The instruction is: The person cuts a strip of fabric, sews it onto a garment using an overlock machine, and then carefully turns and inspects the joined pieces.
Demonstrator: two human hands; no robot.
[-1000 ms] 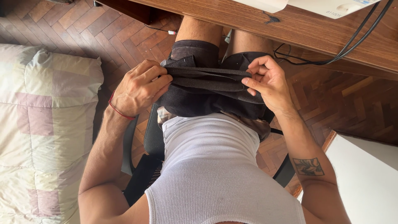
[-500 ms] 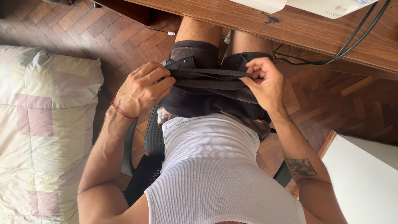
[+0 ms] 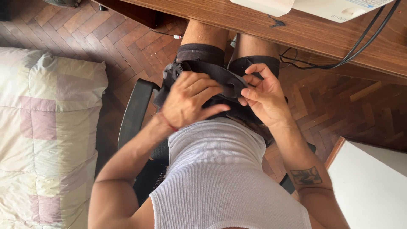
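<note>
I sit on a black office chair (image 3: 135, 110) and look down at my lap. A dark folded piece of cloth (image 3: 220, 74) lies across my thighs, over dark shorts. My left hand (image 3: 188, 99) rests on top of the cloth, fingers curled around its near edge. My right hand (image 3: 265, 95) pinches the cloth's right end between thumb and fingers. A thin red band circles my left wrist. A white ribbed tank top (image 3: 220, 178) covers my torso below the hands.
A wooden desk (image 3: 305, 29) crosses the top, with a white device (image 3: 330, 8) and black cables (image 3: 356, 46) on it. A patchwork quilted cushion (image 3: 38, 135) lies at the left on the herringbone wood floor (image 3: 106, 46). A white surface (image 3: 373, 186) sits at lower right.
My left hand has slid right along the cloth toward my right hand, so the two are now close together. The cloth is bunched narrower between them.
</note>
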